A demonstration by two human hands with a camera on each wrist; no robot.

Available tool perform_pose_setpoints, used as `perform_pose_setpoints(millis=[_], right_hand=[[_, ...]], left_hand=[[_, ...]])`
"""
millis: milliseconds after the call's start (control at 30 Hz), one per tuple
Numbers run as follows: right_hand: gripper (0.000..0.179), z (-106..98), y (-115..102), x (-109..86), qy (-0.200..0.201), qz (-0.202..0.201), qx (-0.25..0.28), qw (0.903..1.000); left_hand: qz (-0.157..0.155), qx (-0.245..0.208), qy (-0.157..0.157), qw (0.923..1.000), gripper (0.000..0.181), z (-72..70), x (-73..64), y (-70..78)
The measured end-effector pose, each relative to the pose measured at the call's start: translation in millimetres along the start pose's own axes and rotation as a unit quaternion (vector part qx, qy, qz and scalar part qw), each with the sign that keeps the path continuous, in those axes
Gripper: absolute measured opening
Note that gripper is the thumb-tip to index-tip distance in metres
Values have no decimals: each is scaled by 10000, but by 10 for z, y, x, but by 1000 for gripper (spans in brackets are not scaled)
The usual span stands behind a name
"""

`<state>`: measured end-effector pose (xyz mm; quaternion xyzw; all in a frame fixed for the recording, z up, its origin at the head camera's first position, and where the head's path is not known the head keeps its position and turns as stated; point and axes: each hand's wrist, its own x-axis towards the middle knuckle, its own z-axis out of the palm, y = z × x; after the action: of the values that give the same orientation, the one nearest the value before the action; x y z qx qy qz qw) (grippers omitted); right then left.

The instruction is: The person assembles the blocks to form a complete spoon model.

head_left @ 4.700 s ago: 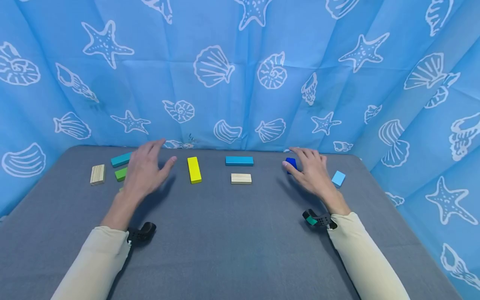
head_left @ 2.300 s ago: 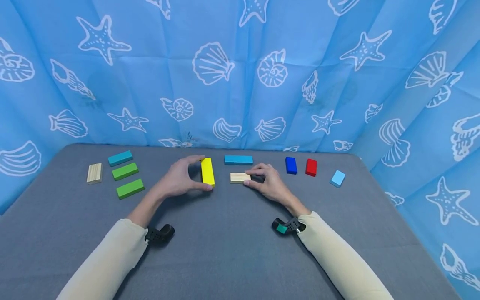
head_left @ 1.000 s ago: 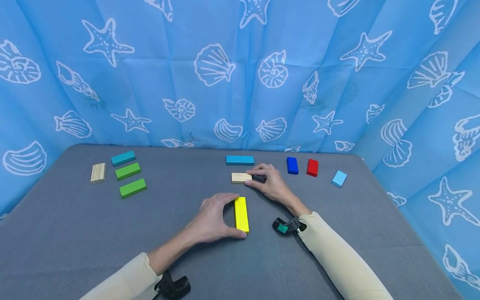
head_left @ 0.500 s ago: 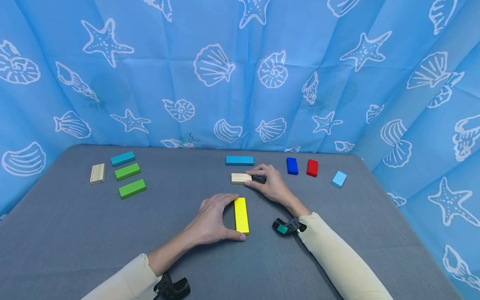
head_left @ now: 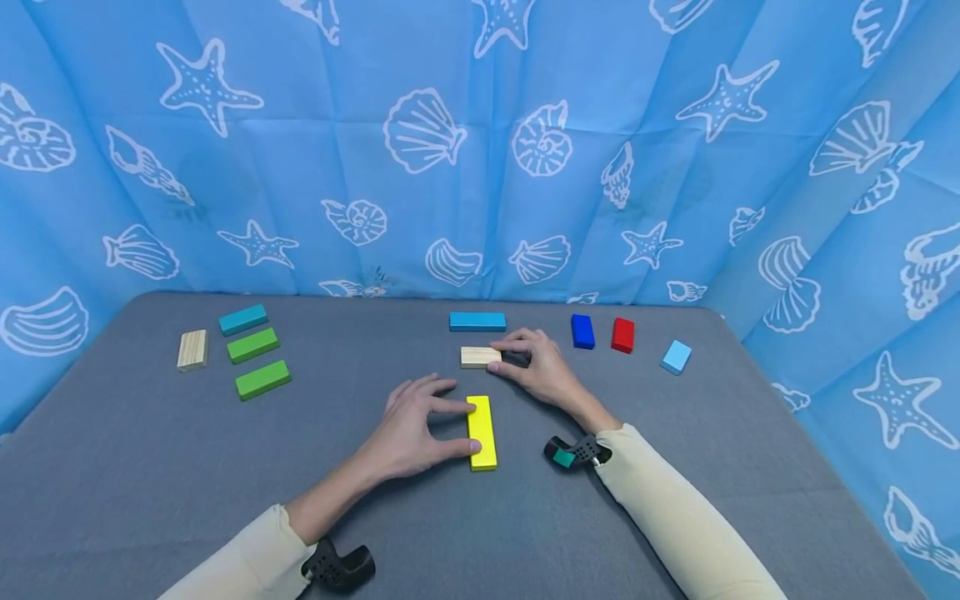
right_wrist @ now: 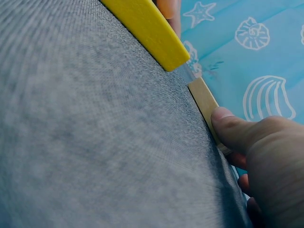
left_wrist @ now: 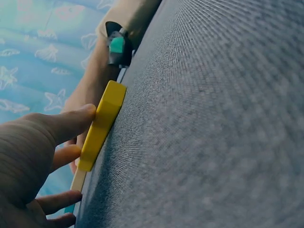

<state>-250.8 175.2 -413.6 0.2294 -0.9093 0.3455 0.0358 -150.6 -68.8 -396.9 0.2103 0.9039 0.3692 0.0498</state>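
Head view: the flat yellow wooden block point(head_left: 482, 421) lies on the grey bench point(head_left: 150, 467), long axis pointing away from the person. The left hand point(head_left: 408, 425) touches its left side, fingers loosened. The right hand point(head_left: 542, 367) pinches the pale wooden block point(head_left: 480, 357) beyond it.

Left wrist view: the thumb point(left_wrist: 71, 124) rests against the yellow block's edge.

Right wrist view: the right thumb point(right_wrist: 232, 128) presses the pale block's near side.

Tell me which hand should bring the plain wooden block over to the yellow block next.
Right. The right hand already has thumb and fingers on the end of the wooden block, which lies just beyond the yellow block. The left hand is occupied, its fingertips resting against the yellow block's side.
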Motion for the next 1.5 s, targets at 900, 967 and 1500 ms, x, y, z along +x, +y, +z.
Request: perform_pose_setpoints(millis=[900, 967, 1500], right_hand=[[28, -178, -93, -28, -1220, -329, 987, 9871], [28, -175, -95, -33, -1291, -316, 996, 9861], [26, -155, -46, -35, -1506, -559, 834, 9835]], left_hand=[[-225, 292, 141, 9992, 52, 27, 22, 6], [-224, 286, 137, 9992, 51, 30, 23, 0], [-227, 227, 142, 9994, 52, 29, 24, -16]])
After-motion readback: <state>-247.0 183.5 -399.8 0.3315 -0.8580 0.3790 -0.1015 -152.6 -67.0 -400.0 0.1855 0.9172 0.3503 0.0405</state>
